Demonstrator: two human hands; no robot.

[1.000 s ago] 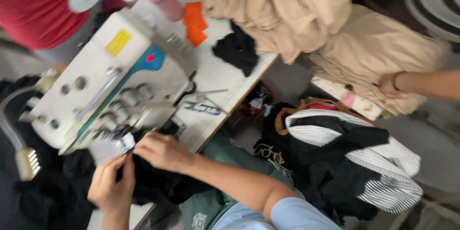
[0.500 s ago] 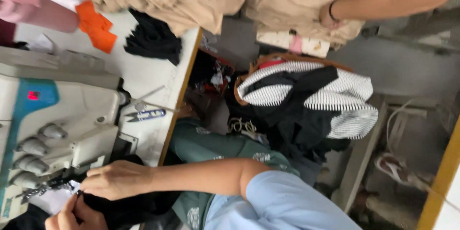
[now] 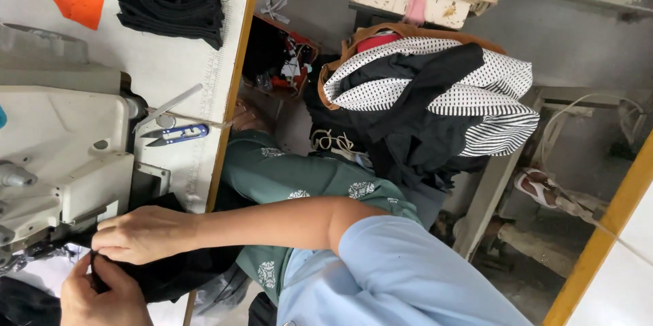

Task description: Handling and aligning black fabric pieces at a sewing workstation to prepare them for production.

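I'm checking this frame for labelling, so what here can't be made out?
- Head view: the needle area of the sewing machine is hidden behind the right hand.
- The left hand is cut off by the bottom edge.
- How the black fabric is pinched is unclear; fingers cover it.
- The thread snips are too small for blade detail.

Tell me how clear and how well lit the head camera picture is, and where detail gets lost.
Head view: sharp, no motion blur, tilted sideways. Even, soft light on the white table and sewing machine, no glare. Right hand and left hand are crisp, but the black cloth they pinch reads as a dark mass, folds lost. The left hand is cut off by the bottom edge.
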